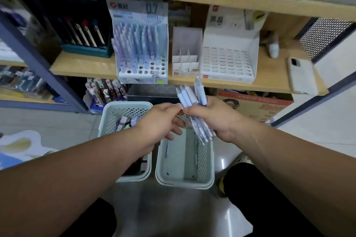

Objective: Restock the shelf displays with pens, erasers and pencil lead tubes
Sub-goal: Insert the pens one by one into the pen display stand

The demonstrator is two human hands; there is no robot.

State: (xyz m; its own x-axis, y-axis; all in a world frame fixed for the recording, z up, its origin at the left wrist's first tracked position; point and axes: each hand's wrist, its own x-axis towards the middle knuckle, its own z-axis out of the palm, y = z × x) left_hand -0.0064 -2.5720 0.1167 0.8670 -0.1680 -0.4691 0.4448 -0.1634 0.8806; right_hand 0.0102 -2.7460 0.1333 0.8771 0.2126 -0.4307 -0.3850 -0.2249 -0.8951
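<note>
Above the two floor baskets, head view: bundle of pens [189, 100] gripped at a slight tilt in right hand [213, 119], fingers [212, 103] curled round the barrels at mid-length, pale blue caps pointing up toward the shelf front. Left hand [159, 121] set against the same bundle from the left, thumb and forefinger closed on one pale cap, remaining fingers curled beneath. Both hands over the far ends of the baskets, below the shelf edge.

Below the hands, on the floor: left basket [125, 105], pale green and perforated, loaded with small packaged items, type not readable. Right basket [185, 183], same pattern, just beside it, with a few loose pens on its bottom.

On the wooden shelf [82, 65] ahead, left to right:
- Pen display [140, 48] marked 0.7, rear holes filled with blue and violet pens, front rows of holes showing.
- Divider box [185, 57] of grey card, just beside it.
- White slotted tray [227, 61], next in line.
- Phone [301, 75], lying flat near the right end, apart from the tray.

Further left on the same shelf: dark display of pens, blurred.
</note>
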